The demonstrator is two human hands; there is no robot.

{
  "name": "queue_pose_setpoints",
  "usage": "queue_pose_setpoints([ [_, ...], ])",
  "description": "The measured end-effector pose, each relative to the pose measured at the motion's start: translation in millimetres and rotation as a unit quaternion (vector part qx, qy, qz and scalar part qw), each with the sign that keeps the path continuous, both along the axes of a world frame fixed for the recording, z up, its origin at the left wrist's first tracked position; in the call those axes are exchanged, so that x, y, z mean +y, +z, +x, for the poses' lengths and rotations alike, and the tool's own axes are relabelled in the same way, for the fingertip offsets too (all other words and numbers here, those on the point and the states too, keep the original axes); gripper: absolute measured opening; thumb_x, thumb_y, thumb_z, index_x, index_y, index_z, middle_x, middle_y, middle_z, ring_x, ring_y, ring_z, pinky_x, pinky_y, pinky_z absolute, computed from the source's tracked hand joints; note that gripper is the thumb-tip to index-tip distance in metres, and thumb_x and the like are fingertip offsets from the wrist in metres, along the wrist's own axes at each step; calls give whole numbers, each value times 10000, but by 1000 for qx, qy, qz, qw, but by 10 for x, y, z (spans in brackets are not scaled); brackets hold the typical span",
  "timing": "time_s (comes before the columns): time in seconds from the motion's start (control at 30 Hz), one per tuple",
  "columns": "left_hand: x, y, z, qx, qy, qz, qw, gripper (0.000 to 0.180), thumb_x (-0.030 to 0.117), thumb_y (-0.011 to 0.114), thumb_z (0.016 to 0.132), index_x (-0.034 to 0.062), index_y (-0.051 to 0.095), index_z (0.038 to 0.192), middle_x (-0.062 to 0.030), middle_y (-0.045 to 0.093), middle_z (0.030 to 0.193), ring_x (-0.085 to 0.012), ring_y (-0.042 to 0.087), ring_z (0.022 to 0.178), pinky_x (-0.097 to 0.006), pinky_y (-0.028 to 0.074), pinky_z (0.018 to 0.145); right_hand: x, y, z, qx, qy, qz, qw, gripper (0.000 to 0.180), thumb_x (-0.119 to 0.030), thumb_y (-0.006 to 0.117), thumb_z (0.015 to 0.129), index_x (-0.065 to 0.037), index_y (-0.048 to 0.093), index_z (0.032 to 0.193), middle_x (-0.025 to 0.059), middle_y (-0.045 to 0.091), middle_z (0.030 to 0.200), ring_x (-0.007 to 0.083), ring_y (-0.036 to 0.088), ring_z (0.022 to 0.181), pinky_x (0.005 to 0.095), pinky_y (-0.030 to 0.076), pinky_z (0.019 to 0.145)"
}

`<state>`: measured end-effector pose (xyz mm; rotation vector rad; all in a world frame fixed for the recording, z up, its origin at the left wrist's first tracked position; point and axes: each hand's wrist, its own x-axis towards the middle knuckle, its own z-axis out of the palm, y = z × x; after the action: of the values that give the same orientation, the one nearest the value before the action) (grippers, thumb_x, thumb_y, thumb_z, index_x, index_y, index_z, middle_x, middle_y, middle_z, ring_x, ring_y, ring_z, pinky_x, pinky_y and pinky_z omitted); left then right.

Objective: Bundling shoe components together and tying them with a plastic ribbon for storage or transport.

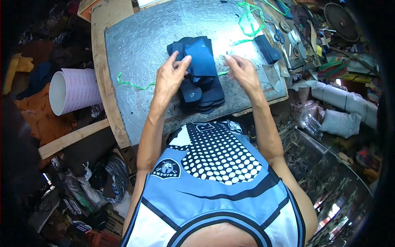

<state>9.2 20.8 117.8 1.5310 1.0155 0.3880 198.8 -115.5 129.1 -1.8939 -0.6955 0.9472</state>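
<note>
A pile of dark navy cut fabric pieces lies on a grey metal-topped worktable. My left hand pinches the edge of the top navy piece, which is lifted off the pile. To the right of the pile, my right hand has its fingers curled and its fingertips touch a green plastic strap that runs under the pile. Whether it grips the strap is unclear. The strap's other end trails out to the left on the table.
A second small navy stack and a tangle of green strap lie at the table's far right. Scissors and tools crowd the right edge. A white roll stands left of the table. Clutter covers the floor on both sides.
</note>
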Motion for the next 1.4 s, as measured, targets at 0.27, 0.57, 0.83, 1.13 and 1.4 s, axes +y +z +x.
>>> queue_pose_setpoints([
  [0.27, 36, 27, 223, 121, -13, 57, 991, 875, 328, 757, 794, -122, 311, 1398, -237, 678, 987, -172, 660, 749, -267, 555, 614, 283, -222, 62, 52, 85, 20, 995, 515, -389, 497, 940, 48, 579, 1200, 142, 679, 970, 177, 627, 736, 293, 506, 634],
  [0.57, -28, -59, 192, 79, 42, 27, 996, 856, 248, 769, 799, -111, 288, 1410, -243, 675, 998, -188, 678, 791, -250, 535, 584, 338, -235, 29, 186, 28, 25, 982, 671, -491, 520, 919, 60, 489, 1301, 155, 633, 1035, 137, 586, 728, 252, 467, 580],
  [0.83, 18, -143, 50, -34, 42, -63, 997, 820, 236, 736, 838, -103, 265, 1417, -243, 669, 1007, -199, 679, 833, -254, 546, 638, 458, -188, 42, 197, 77, 19, 977, 835, -554, 609, 844, 105, 420, 1322, 141, 593, 993, 163, 569, 786, 257, 444, 586],
  [1.13, 105, -255, 10, -75, 13, -47, 996, 905, 297, 766, 803, -116, 248, 1420, -188, 677, 951, -144, 639, 749, -236, 525, 609, 535, -78, -236, 74, 30, 35, 996, 1044, -434, 817, 653, 114, 325, 1392, 195, 594, 1064, 153, 566, 792, 236, 442, 619],
  [1.4, 192, -170, -135, -119, 6, -48, 992, 845, 315, 725, 841, -119, 275, 1410, -214, 642, 1051, -181, 671, 760, -253, 552, 633, 607, -126, -130, 137, 9, 20, 990, 821, -195, 763, 745, 45, 333, 1402, 127, 598, 1008, 115, 576, 769, 209, 461, 628],
])
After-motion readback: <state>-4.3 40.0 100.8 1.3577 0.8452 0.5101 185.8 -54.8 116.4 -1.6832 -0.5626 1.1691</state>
